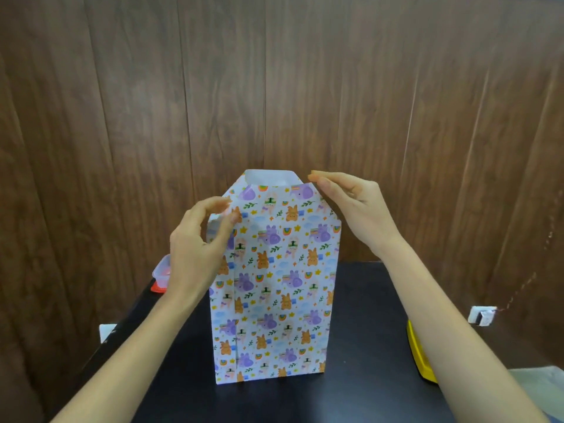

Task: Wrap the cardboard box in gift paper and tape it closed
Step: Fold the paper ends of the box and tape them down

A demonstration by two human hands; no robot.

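The box stands upright on the black table, covered in white gift paper (274, 285) printed with purple, orange and green cartoon animals. The cardboard itself is hidden. At the top the paper's side corners are folded into slants, and its white inner side (268, 177) shows at the open end. My left hand (198, 248) pinches the left slanted fold between thumb and fingertips. My right hand (351, 206) is at the upper right corner, its nearly straight fingers and thumb touching the right slanted fold.
A clear plastic container with a red base (160, 277) sits at the black table's (366, 331) left edge, partly behind my left hand. A yellow object (419, 352) lies at the right edge. A wooden panel wall stands close behind, with a white socket (482, 314).
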